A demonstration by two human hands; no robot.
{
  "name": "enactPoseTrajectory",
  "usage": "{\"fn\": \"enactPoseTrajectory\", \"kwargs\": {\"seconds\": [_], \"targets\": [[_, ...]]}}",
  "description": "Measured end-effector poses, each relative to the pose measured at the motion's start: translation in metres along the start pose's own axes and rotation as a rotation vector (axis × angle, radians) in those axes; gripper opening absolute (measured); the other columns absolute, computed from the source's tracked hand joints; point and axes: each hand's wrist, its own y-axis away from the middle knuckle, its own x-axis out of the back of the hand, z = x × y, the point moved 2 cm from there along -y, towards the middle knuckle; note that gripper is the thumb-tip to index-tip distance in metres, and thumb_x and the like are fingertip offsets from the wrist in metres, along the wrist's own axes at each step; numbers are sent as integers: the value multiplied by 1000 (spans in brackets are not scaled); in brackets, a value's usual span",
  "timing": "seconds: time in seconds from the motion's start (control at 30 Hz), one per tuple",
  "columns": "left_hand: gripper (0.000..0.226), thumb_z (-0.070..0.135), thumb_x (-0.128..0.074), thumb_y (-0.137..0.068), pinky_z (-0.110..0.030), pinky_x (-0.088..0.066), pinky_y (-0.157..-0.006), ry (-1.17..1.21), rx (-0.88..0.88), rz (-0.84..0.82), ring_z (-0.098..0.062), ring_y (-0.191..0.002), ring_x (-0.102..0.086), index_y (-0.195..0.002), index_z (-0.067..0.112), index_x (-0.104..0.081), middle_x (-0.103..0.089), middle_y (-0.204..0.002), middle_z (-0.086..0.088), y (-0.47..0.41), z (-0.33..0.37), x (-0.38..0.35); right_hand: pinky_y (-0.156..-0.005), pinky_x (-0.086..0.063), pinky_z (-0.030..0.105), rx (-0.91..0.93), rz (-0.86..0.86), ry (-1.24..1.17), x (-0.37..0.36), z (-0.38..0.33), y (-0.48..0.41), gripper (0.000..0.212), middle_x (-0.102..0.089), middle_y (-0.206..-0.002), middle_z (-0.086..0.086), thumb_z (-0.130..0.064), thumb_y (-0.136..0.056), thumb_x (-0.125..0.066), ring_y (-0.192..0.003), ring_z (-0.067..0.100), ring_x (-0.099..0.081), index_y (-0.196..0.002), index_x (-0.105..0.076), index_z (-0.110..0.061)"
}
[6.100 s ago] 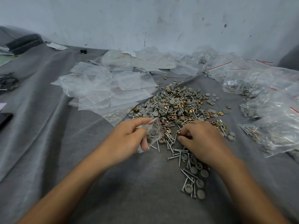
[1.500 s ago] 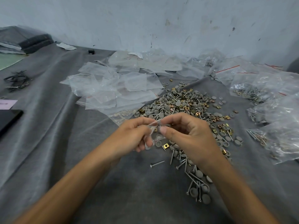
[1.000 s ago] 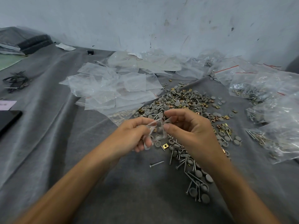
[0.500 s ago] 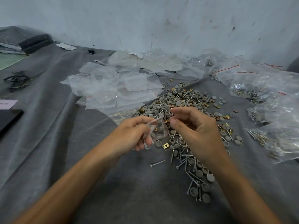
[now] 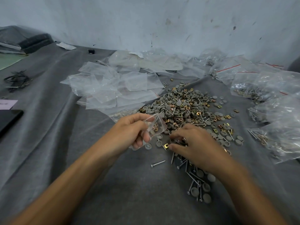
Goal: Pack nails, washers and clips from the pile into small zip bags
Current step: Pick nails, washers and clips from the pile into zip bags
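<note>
A pile of grey washers, nails and brass clips [image 5: 186,109] lies on the grey cloth in the middle. My left hand [image 5: 129,132] holds a small clear zip bag [image 5: 155,125] just above the cloth at the pile's near left edge; a few parts show inside it. My right hand [image 5: 193,145] is down on the nails at the pile's near side, fingers curled over them; what they hold is hidden. A brass clip [image 5: 165,145] lies beside its fingertips, and a single nail [image 5: 158,163] lies apart on the cloth.
Empty zip bags [image 5: 110,90] are heaped at the back left of the pile. Filled bags [image 5: 279,111] lie along the right. A dark phone-like slab [image 5: 8,119] sits at the left edge, black ties [image 5: 16,80] farther back. A wall closes the back.
My right hand has left the bag's mouth and dropped onto the nails on the cloth. My left hand keeps the bag in about the same place.
</note>
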Motion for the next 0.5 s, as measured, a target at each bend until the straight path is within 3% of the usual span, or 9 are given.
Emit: {"fn": "enactPoseTrajectory", "kwargs": {"seconds": [0.17, 0.33, 0.5], "targets": [[31, 7, -48, -99, -23, -40, -48, -14, 0, -7, -10, -47, -49, -112, 23, -71, -63, -60, -3, 0, 0, 0, -85, -42, 28, -6, -55, -2, 2, 2, 3, 44, -48, -117, -14, -45, -93, -67, -106, 7, -49, -134, -60, -33], [31, 7, -48, -100, -21, -40, -47, -20, 8, -4, -9, -47, -49, -114, 23, -70, -63, -60, -3, 0, 0, -2, -91, -48, 35, 14, -19, 53, -5, -5, 4, 32, -55, -119, -9, -42, -95, -64, -108, 15, -56, -126, -63, -32], [30, 7, -49, -99, -22, -40, -48, -23, 19, -7, -9, -47, -49, -113, 23, -70, -63, -60, -3, 0, -2, -3, -85, -49, 31, -13, 23, 44, -7, -7, 1, 25, -54, -112, -12, -42, -94, -65, -100, 11, -56, -117, -63, -34]]}}
